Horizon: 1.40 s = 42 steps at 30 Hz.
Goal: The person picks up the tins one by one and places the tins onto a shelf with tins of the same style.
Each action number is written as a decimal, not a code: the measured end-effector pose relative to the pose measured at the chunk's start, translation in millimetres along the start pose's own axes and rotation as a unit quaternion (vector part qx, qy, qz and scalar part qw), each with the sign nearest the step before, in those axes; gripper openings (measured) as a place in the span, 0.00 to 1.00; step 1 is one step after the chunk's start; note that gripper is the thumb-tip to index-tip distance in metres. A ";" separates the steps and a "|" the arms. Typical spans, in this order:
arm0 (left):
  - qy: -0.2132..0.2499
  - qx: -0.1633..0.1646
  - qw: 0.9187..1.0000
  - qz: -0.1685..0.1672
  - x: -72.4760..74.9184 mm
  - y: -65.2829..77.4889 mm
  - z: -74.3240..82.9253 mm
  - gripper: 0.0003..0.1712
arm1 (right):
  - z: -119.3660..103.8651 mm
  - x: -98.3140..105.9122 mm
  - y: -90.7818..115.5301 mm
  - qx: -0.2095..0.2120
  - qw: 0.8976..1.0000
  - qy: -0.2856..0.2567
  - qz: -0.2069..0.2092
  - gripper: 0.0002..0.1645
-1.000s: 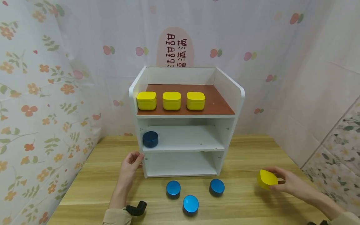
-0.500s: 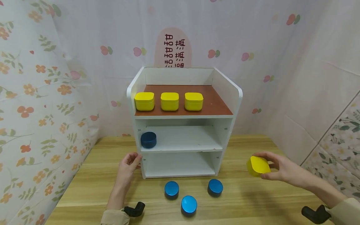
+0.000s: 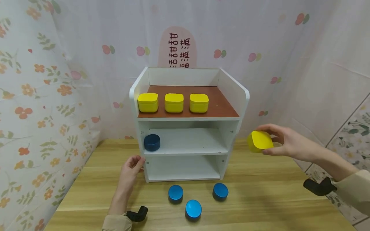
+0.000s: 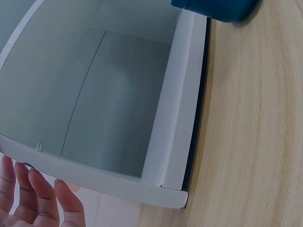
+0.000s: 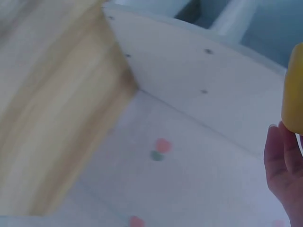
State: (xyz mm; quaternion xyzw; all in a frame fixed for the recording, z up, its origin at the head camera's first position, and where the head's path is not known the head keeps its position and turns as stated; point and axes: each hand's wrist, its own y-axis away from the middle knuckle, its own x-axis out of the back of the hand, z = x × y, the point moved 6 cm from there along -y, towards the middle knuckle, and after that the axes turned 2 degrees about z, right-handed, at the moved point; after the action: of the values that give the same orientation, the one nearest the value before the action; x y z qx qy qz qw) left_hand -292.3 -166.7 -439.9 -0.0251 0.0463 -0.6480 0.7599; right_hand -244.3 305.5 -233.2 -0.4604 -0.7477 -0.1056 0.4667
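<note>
My right hand grips a yellow rounded-square box between thumb and fingers, raised to the right of the white shelf unit. In the right wrist view part of the yellow box shows at the right edge, above my fingertips. My left hand rests against the left side panel of the unit near the bottom compartment. The left wrist view has its fingertips right at that panel's outer face. Three matching yellow boxes stand in a row on the brown top.
A dark blue round tin stands at the left of the middle shelf. Before the unit, three blue round tins stand on the wooden table. Patterned curtains hang behind and at the sides.
My right hand has lifted the yellow box off the table area, up and leftward toward the shelf unit. The left hand stays at the unit's side.
</note>
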 end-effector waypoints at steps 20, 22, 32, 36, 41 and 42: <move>-0.015 0.000 1.000 0.001 0.9 -0.3 1.2 0.19 | -97.3 23.9 -72.8 0.034 0.999 0.034 -0.019 0.38; -0.015 -0.002 1.000 -0.001 0.4 -0.5 1.8 0.19 | -101.5 26.0 -79.2 0.028 0.999 0.040 -0.016 0.38; -0.016 -0.006 1.000 -0.003 -1.2 -0.3 1.9 0.18 | -101.8 26.2 -102.7 -0.020 0.991 0.128 0.009 0.37; -0.017 -0.006 1.000 -0.005 -0.8 -0.3 1.6 0.19 | -101.4 20.5 -111.6 -0.020 0.984 0.177 0.012 0.36; -0.018 -0.002 1.000 -0.008 -0.1 -1.2 1.7 0.19 | -100.0 14.7 -122.7 -0.042 0.981 0.189 0.003 0.36; -0.017 -0.003 1.000 -0.010 -0.2 -1.4 1.8 0.19 | -100.1 14.7 -124.3 -0.049 0.980 0.192 0.001 0.37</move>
State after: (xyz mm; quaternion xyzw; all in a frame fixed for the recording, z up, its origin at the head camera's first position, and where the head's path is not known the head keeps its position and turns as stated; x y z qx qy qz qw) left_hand -293.5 -166.8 -437.9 -0.0386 0.0345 -0.6545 0.7543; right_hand -284.1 186.5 -133.4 -0.4544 -0.6378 -0.2283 0.5785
